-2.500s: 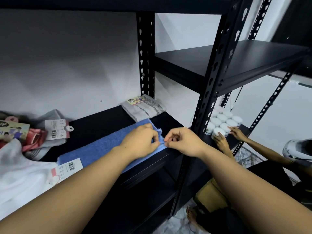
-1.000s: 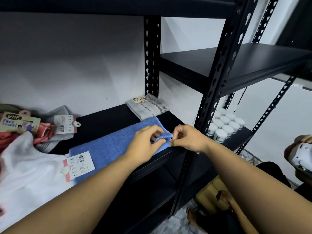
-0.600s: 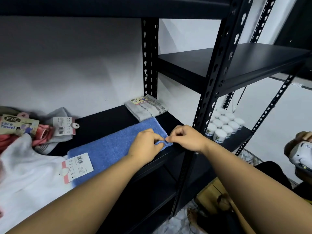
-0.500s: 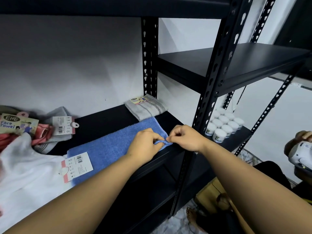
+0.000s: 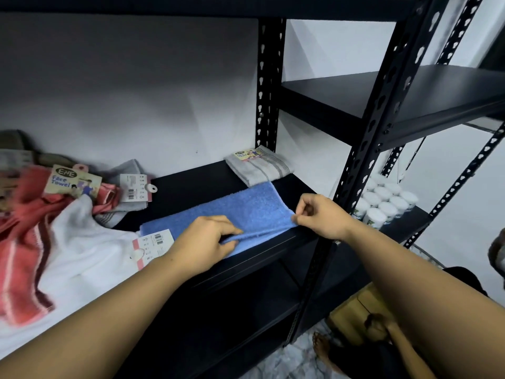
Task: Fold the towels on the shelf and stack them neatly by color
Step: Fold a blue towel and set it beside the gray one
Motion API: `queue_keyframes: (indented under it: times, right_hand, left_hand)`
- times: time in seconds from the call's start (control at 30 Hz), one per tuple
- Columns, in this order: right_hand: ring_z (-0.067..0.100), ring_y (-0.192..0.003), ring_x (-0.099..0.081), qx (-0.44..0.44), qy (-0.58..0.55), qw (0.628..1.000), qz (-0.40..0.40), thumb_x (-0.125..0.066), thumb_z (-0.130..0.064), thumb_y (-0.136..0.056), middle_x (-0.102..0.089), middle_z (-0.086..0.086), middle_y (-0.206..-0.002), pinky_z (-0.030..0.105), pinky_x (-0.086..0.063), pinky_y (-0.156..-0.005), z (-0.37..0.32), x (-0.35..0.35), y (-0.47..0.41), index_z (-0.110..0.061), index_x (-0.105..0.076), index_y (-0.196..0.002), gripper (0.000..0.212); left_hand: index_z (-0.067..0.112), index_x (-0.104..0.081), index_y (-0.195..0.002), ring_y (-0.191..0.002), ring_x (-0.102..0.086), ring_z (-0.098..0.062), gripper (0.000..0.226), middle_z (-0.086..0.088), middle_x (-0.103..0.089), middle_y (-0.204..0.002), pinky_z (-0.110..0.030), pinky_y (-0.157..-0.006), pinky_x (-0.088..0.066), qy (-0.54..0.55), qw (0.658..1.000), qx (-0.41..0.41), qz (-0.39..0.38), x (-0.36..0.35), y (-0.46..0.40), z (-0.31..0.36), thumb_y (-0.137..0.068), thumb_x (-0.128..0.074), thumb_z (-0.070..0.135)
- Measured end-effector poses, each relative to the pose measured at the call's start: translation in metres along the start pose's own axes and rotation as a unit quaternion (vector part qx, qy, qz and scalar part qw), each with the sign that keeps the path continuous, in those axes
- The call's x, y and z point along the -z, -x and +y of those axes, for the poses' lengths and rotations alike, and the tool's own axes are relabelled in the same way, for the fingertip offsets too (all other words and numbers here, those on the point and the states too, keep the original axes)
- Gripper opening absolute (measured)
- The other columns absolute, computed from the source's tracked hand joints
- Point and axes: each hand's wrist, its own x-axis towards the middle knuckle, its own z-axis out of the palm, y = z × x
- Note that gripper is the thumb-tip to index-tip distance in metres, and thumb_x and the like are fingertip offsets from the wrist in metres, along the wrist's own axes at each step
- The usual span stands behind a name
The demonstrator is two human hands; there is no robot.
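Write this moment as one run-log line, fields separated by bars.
step: folding | object: blue terry towel on black metal shelf | left hand: grips front edge | right hand: pinches corner

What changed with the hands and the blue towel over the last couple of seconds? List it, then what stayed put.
The left hand slid left along the front edge of the blue towel, away from the corner; its fingers now hold the edge near the middle. The right hand kept its pinch on the right front corner. The hands, once together, are now apart. The folded grey towel, the towel pile and the shelf stayed as they were.
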Motion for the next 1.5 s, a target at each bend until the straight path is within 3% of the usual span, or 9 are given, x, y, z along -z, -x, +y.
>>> queue_keyframes:
  times: [0.13, 0.27, 0.43, 0.57, 0.73, 0.87, 0.97, 1.23, 1.5]
  right_hand:
    - [0.012, -0.078, -0.058, 0.028, 0.011, 1.0, 0.004, -0.074, -0.003, -0.084, -0.061, 0.002, -0.097, 0.027, -0.048, -0.076, -0.01, -0.002, -0.001, -0.022, -0.066, -0.089, 0.022]
    - [0.021, -0.098, -0.049, 0.075, 0.155, 0.982, 0.076, -0.071, -0.01, -0.081, -0.051, -0.005, -0.098, 0.03, -0.041, -0.088, -0.038, -0.023, -0.001, -0.024, -0.073, -0.091, 0.017]
    - [0.02, -0.125, -0.052, 0.166, 0.065, 0.982, 0.054, -0.062, -0.011, -0.092, -0.062, 0.003, -0.129, 0.028, -0.038, -0.108, -0.103, -0.098, -0.006, -0.016, -0.07, -0.123, 0.033]
    - [0.018, -0.156, -0.02, 0.116, 0.192, 0.973, -0.052, -0.046, -0.04, -0.106, -0.025, 0.001, -0.17, 0.038, -0.012, -0.126, -0.107, -0.121, -0.02, -0.028, -0.037, -0.158, 0.054]
    - [0.008, -0.159, 0.005, 0.07, 0.293, 0.946, -0.12, -0.025, -0.066, -0.103, 0.002, -0.006, -0.173, 0.044, 0.006, -0.129, -0.076, -0.092, -0.024, -0.041, -0.009, -0.164, 0.067]
    - [0.015, -0.16, 0.003, 0.079, 0.277, 0.953, -0.095, -0.036, -0.056, -0.106, -0.006, 0.001, -0.173, 0.05, 0.002, -0.129, -0.09, -0.091, -0.032, -0.026, -0.02, -0.165, 0.068]
    - [0.017, -0.16, 0.001, 0.13, 0.23, 0.961, -0.087, -0.041, -0.044, -0.108, -0.012, 0.002, -0.173, 0.051, 0.0, -0.128, -0.124, -0.117, -0.039, -0.021, -0.025, -0.163, 0.062]
    - [0.01, -0.159, 0.008, 0.082, 0.276, 0.948, -0.138, -0.03, -0.071, -0.1, 0.005, -0.006, -0.173, 0.044, 0.009, -0.128, -0.102, -0.117, -0.047, -0.043, -0.007, -0.163, 0.073]
    - [0.007, -0.158, -0.001, 0.039, 0.282, 0.953, -0.108, -0.027, -0.057, -0.106, -0.003, -0.008, -0.173, 0.043, 0.004, -0.128, -0.051, -0.062, -0.055, -0.023, -0.01, -0.166, 0.071]
  left_hand:
    - [0.032, -0.075, -0.109, -0.097, -0.062, 0.005, 0.019, 0.021, -0.071, -0.103, -0.022, -0.087, -0.05, -0.034, 0.999, -0.031, -0.009, 0.02, 0.024, -0.011, -0.091, -0.073, 0.025]
    - [0.038, -0.072, -0.125, -0.132, -0.051, 0.005, 0.029, 0.021, -0.062, -0.138, -0.025, -0.112, -0.041, -0.055, 0.998, 0.001, -0.033, 0.023, 0.045, -0.023, -0.097, -0.067, 0.042]
    - [0.033, -0.063, -0.139, -0.144, -0.041, -0.001, 0.038, 0.016, -0.051, -0.152, -0.032, -0.123, -0.029, -0.056, 0.997, 0.022, -0.047, 0.022, 0.047, -0.016, -0.102, -0.059, 0.041]
    - [0.036, -0.016, -0.163, -0.156, 0.0, -0.004, 0.058, 0.015, -0.003, -0.168, -0.04, -0.129, 0.002, -0.179, 0.97, 0.039, -0.162, 0.033, 0.059, -0.021, -0.108, -0.031, 0.05]
    - [0.037, 0.007, -0.162, -0.154, 0.019, -0.003, 0.066, 0.016, 0.017, -0.167, -0.038, -0.126, 0.014, -0.204, 0.95, 0.073, -0.226, 0.045, 0.071, -0.027, -0.102, -0.007, 0.059]
    - [0.025, -0.013, -0.164, -0.156, 0.003, -0.004, 0.06, 0.01, -0.002, -0.171, -0.037, -0.129, 0.003, -0.09, 0.971, 0.128, -0.178, 0.055, 0.057, -0.023, -0.11, -0.024, 0.048]
    - [0.016, -0.013, -0.164, -0.159, -0.004, -0.016, 0.068, -0.003, -0.008, -0.172, -0.042, -0.129, -0.003, -0.153, 0.969, 0.164, -0.108, 0.056, 0.038, -0.03, -0.107, -0.036, 0.047]
    - [0.025, 0.01, -0.163, -0.159, 0.007, -0.021, 0.094, -0.006, 0.009, -0.172, -0.048, -0.128, 0.005, -0.212, 0.937, 0.228, -0.161, 0.042, 0.043, -0.048, -0.092, -0.017, 0.082]
    - [0.026, 0.012, -0.163, -0.158, 0.008, -0.02, 0.095, -0.003, 0.011, -0.172, -0.047, -0.128, 0.005, -0.22, 0.936, 0.219, -0.165, 0.042, 0.043, -0.05, -0.091, -0.014, 0.084]
